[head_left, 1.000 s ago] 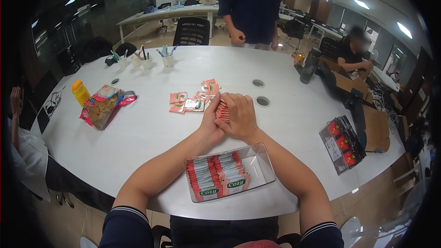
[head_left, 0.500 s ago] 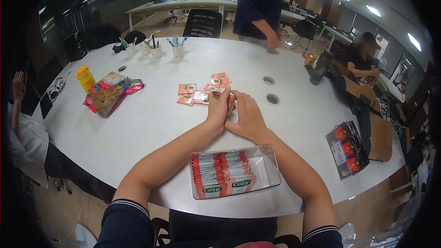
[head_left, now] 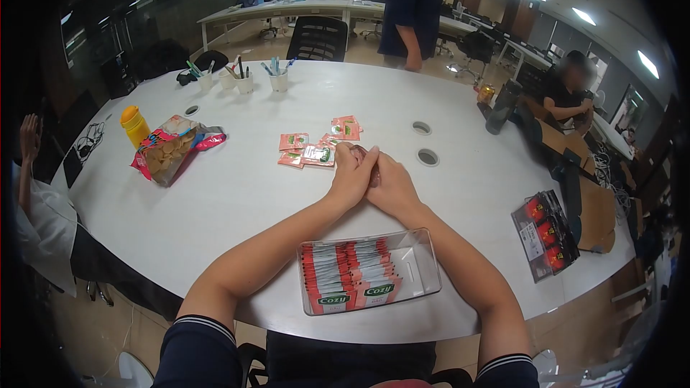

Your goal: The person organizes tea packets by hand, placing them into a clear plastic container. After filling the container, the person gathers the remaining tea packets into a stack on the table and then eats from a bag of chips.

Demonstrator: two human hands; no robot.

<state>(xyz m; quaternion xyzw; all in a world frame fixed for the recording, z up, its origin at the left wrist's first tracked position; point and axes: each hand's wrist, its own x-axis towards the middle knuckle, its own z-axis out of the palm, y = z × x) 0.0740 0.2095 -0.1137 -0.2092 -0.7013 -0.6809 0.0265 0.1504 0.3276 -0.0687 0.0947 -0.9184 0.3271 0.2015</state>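
Observation:
My left hand (head_left: pixel 352 178) and my right hand (head_left: pixel 393 183) are closed together around a small stack of sachets (head_left: pixel 374 175), mostly hidden between the fingers. Just beyond and left of them, several loose pink sachets (head_left: pixel 293 141) lie in a loose pile on the white table (head_left: pixel 251 212). Between my forearms, near the front edge, sits a clear plastic box (head_left: pixel 424 273). Two rows of upright red and white "Cozy" packets (head_left: pixel 351 273) fill its left and middle part, and its right end shows bare plastic.
At left are an open chip bag (head_left: pixel 167 154) and a yellow bottle (head_left: pixel 134 126). Pen cups (head_left: pixel 279 82) stand at the back. At right lie a red-and-black pack (head_left: pixel 545 233), a dark bottle (head_left: pixel 501 109) and cardboard boxes (head_left: pixel 595 208). People are around the table and beyond.
My hands have closed more tightly round the stack, with the right hand tilted over and fingers now overlapping. The standing person across the table has shifted slightly right.

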